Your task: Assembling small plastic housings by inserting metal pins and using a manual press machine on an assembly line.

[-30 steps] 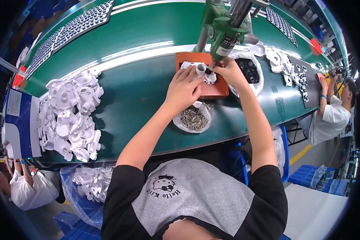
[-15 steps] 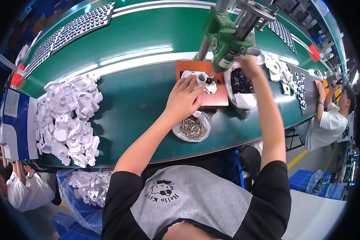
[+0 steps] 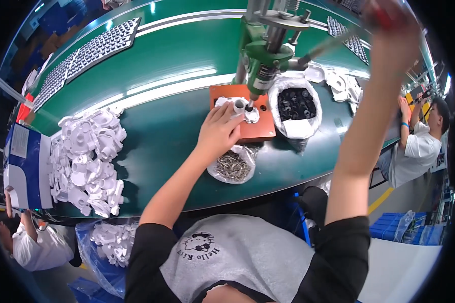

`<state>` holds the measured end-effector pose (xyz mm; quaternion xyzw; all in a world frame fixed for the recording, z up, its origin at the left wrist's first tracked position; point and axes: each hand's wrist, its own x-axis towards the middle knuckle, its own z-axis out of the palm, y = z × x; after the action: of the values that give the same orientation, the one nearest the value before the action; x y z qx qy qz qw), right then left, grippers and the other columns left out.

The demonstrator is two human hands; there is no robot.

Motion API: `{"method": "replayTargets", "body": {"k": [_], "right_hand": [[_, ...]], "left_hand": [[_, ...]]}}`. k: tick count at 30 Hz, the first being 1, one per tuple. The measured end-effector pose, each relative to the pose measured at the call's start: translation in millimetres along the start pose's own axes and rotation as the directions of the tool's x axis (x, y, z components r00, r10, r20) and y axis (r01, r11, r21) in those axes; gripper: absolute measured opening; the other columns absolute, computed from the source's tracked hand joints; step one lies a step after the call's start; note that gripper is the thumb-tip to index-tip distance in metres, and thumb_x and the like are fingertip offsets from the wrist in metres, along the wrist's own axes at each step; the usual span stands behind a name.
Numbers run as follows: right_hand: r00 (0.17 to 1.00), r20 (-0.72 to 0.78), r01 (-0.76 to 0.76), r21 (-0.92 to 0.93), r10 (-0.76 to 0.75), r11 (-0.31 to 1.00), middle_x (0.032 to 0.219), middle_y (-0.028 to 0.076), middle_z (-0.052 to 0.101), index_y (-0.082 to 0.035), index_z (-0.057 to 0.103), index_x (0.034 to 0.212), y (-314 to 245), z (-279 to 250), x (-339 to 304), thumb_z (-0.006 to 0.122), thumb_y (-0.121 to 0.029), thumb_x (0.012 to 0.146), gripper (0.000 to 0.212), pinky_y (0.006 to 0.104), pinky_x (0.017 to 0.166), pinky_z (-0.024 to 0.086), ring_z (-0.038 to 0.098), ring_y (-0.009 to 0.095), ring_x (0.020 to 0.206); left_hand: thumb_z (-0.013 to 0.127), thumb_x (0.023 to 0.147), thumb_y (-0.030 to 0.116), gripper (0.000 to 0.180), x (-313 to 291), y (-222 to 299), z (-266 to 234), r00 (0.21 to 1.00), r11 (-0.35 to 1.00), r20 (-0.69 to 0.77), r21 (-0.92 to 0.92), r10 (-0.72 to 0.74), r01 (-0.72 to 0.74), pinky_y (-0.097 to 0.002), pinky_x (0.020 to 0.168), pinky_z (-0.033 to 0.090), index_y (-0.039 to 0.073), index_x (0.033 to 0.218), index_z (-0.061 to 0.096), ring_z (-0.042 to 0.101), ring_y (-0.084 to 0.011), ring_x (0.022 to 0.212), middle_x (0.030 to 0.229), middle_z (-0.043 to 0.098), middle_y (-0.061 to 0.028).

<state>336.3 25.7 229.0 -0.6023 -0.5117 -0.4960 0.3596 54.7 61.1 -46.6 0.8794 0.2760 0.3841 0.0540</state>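
Observation:
My left hand (image 3: 219, 130) holds a white plastic part (image 3: 252, 117) with a short round tube against an orange fixture block (image 3: 258, 133). Its fingers lie over the part's left side. Right above, the tip of a green lever press (image 3: 263, 76) comes down at a small black piece (image 3: 249, 108) beside the tube; whether they touch I cannot tell. Far up at the right, my blurred right hand (image 3: 397, 38) is closed round the red knob (image 3: 382, 15) of the press's lever (image 3: 331, 45).
A bag of black pieces (image 3: 296, 103) stands right of the block, a bag of metal screws or pins (image 3: 232, 166) in front. White parts (image 3: 88, 156) are heaped at left near a blue-and-white box (image 3: 28, 166); more lie at right. Another person (image 3: 419, 146) works at far right.
My right hand has swung from beside the press out to the upper right, with the lever now showing. My left hand stays on the white part. The whole view has shifted slightly.

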Motion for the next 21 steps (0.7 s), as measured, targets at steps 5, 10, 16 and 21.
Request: {"method": "replayTargets", "body": {"k": [5,10,16,21], "right_hand": [[0.982,0.117,-0.134,0.985,0.148,0.110,0.059,0.004,0.059,-0.009,0.055,0.054,-77.8,-105.8,-209.5,0.054,-0.019,0.077,0.025,0.0427,0.090,0.035,0.061,0.022,0.071],[0.981,0.181,-0.192,0.965,0.075,0.181,0.062,0.005,0.062,-0.007,0.047,0.045,-59.6,-115.0,-221.0,0.054,-0.021,0.075,0.034,0.0447,0.087,0.034,0.060,0.027,0.068],[0.918,0.225,-0.126,0.946,0.326,-0.299,0.108,0.016,0.052,-0.003,0.056,0.097,-81.8,-42.1,-73.2,0.050,-0.014,0.083,0.019,0.0392,0.080,0.043,0.050,0.027,0.094],[0.776,0.474,-0.395,0.880,0.417,-0.264,0.078,0.005,0.051,-0.004,0.045,0.103,-93.3,61.5,-2.8,0.062,-0.027,0.081,0.036,0.0285,0.067,0.039,0.048,0.016,0.072]], "left_hand": [[0.058,0.078,0.013,0.026,-16.5,-10.7,-16.4,0.999,0.998,0.029,0.048,-0.032,0.030,-0.0444,0.099,0.038,0.010,0.103,0.064,0.052,-0.0331,0.114,0.117,0.058,-0.0185],[0.059,0.079,0.018,0.034,-12.5,-5.8,-14.4,0.996,0.997,0.089,0.078,0.006,-0.013,-0.0442,0.101,0.036,0.010,0.112,0.059,0.049,-0.0343,0.117,0.118,0.057,-0.0180],[0.062,0.078,0.029,0.063,5.2,-30.8,-9.4,0.964,0.975,0.183,0.152,-0.191,0.164,-0.0448,0.102,0.030,0.006,0.130,0.037,0.040,-0.0352,0.122,0.126,0.048,-0.0171],[0.065,0.073,0.029,0.053,65.4,-8.3,-26.7,0.946,0.993,0.325,-0.104,-0.015,0.052,-0.0433,0.097,0.035,0.007,0.118,0.048,0.046,-0.0327,0.116,0.117,0.053,-0.0157]]}}
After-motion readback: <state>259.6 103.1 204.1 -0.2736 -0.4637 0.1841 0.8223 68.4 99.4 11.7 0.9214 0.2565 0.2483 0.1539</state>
